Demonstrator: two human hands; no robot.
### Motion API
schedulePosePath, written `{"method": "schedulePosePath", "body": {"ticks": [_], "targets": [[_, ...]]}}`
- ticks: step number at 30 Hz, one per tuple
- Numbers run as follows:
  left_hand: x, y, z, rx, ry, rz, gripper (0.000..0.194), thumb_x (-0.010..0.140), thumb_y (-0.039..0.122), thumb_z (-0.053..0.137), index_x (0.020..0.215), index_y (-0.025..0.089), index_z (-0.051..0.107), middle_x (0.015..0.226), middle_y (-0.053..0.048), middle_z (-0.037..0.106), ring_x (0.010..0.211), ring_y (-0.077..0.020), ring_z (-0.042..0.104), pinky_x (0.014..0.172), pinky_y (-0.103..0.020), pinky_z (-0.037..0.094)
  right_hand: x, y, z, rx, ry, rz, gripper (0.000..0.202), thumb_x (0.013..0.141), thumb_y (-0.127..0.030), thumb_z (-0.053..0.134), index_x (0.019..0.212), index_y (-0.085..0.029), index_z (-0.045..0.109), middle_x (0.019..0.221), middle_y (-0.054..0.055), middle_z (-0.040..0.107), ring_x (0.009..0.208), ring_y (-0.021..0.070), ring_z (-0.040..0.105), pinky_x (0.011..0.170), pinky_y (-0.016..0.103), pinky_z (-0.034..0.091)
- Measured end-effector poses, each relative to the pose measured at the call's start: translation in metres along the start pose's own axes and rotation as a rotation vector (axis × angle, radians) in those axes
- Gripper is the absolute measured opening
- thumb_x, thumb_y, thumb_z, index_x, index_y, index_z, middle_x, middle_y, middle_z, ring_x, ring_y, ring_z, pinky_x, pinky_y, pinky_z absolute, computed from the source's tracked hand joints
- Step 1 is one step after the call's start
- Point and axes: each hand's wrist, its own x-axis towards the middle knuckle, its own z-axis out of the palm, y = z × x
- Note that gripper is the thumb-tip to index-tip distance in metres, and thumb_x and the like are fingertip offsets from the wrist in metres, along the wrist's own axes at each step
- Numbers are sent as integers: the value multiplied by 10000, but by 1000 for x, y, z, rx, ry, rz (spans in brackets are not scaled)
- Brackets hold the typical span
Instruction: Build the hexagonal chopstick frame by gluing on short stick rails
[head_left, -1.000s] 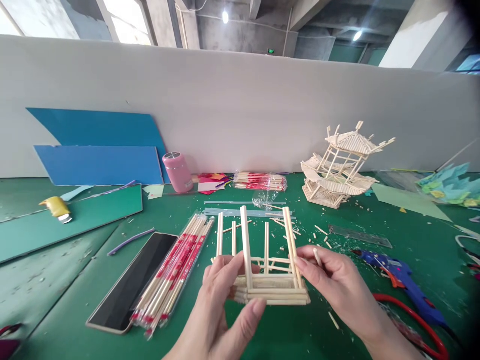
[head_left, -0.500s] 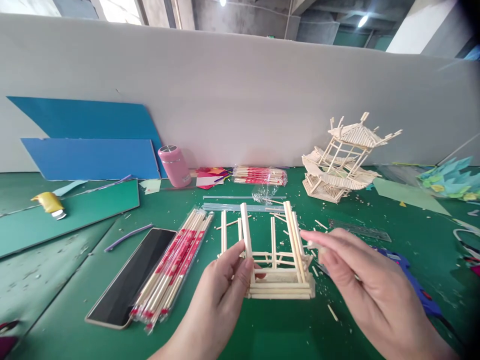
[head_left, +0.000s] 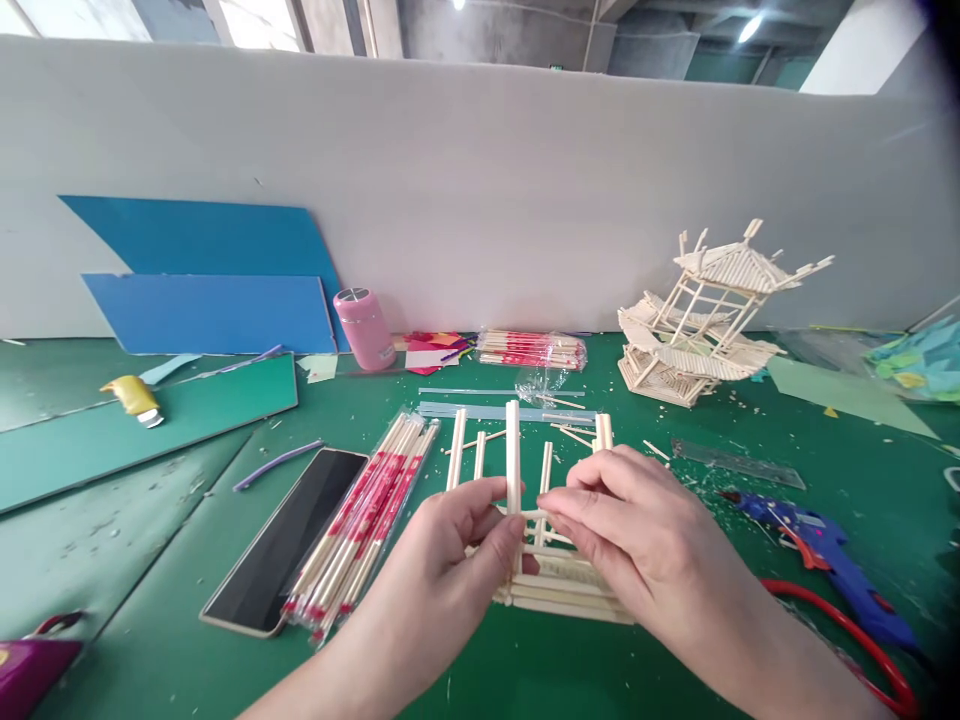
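A small frame of pale wooden sticks (head_left: 566, 597), with upright posts on a layered stick base, is between my hands near the middle of the table. My left hand (head_left: 457, 560) pinches the near left post (head_left: 513, 450) with thumb and fingers. My right hand (head_left: 637, 530) is in front of the frame's right side, its thumb and forefinger pressed together just right of that post. What those fingertips hold is too small to make out. Behind the right hand, the top of another post (head_left: 604, 430) shows.
Left of the frame lie a stick bundle (head_left: 367, 510) and a phone (head_left: 285, 545). A blue glue gun (head_left: 825, 560) and red cable (head_left: 862, 630) are at right. Behind stand a stick pagoda (head_left: 697, 320) and pink bottle (head_left: 364, 330). A yellow cutter (head_left: 133, 398) lies far left.
My right hand has moved left, from beside the right posts to close to my left hand. The frame has turned slightly in my left hand's grip. The view has shifted, showing more of the glue gun.
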Motion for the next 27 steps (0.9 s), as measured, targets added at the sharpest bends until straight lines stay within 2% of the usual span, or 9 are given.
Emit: {"method": "schedulePosePath", "body": {"ticks": [8, 15, 19, 24, 27], "targets": [[12, 12, -4, 55, -94, -64, 260, 832, 413, 508, 781, 167, 574, 649, 24, 540, 611, -107, 463, 551, -205, 336, -4, 6, -4, 42, -102, 32, 186, 878, -115, 461, 907, -194, 626, 761, 3, 506, 727, 127, 429, 654, 297, 357], [16, 17, -6, 61, -91, -125, 263, 807, 434, 536, 780, 173, 558, 664, 29, 534, 634, -116, 472, 579, -220, 345, -1, 3, -5, 35, -75, 71, 218, 861, -100, 453, 825, -162, 659, 725, 28, 521, 716, 153, 442, 646, 311, 377], [20, 19, -7, 104, -108, -124, 276, 810, 434, 527, 718, 176, 556, 618, 45, 498, 579, -99, 416, 541, -218, 299, -1, 2, -6, 24, -71, 91, 230, 861, -110, 448, 836, -169, 669, 708, 30, 522, 703, 158, 454, 661, 326, 388], [25, 21, -9, 231, -120, -149, 355, 816, 463, 489, 620, 173, 542, 547, 57, 415, 531, -97, 335, 505, -236, 232, -3, 1, -6, 24, -83, 112, 244, 865, -123, 447, 750, -180, 655, 711, 25, 516, 718, 158, 457, 681, 336, 393], [26, 22, -8, 206, -123, -156, 358, 812, 436, 494, 569, 173, 511, 528, 59, 390, 515, -97, 307, 497, -240, 215, -4, 0, -6, 34, -68, 135, 239, 859, -116, 448, 778, -173, 665, 730, 37, 508, 729, 163, 452, 670, 332, 408]]}}
